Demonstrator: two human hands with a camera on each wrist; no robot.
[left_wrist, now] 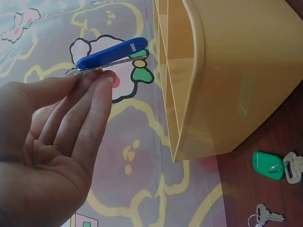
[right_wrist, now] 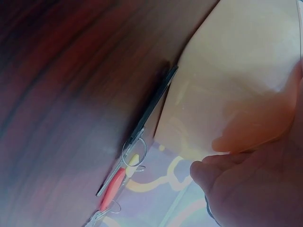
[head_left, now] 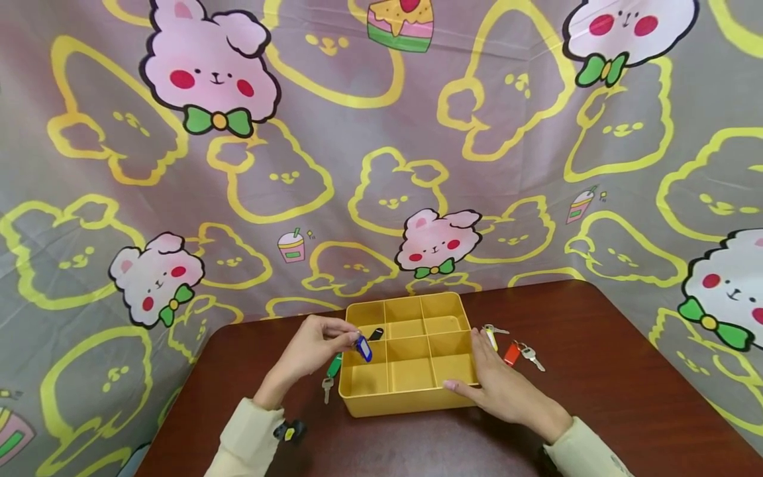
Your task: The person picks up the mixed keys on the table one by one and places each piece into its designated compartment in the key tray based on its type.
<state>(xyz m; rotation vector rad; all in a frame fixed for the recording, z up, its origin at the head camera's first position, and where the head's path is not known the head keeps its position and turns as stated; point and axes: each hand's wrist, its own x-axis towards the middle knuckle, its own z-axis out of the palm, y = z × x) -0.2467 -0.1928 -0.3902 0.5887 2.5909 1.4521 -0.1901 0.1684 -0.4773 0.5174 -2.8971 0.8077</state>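
Observation:
Thumb and fingertips of my left hand [head_left: 312, 348] pinch a key with a blue key tag [head_left: 363, 348] above the left side of the yellow divided box [head_left: 411, 403]. In the left wrist view, the metal key lies along the underside of the blue tag [left_wrist: 111, 53]. A black key tag [head_left: 377, 334] shows in the box's back left compartment. My right hand [head_left: 507, 391] touches the box's right side with its fingers extended, its thumb over the front right rim. In the right wrist view, the fingers [right_wrist: 227, 165] lie against the outer wall.
A green-tagged key [head_left: 335, 366] lies left of the box; another key [left_wrist: 270, 216] is near it. On the right are a yellow tag [head_left: 491, 339], a red tag [head_left: 511, 354] with keys, and a black tag [right_wrist: 154, 104]. A patterned cloth [head_left: 357, 132] hangs behind the table.

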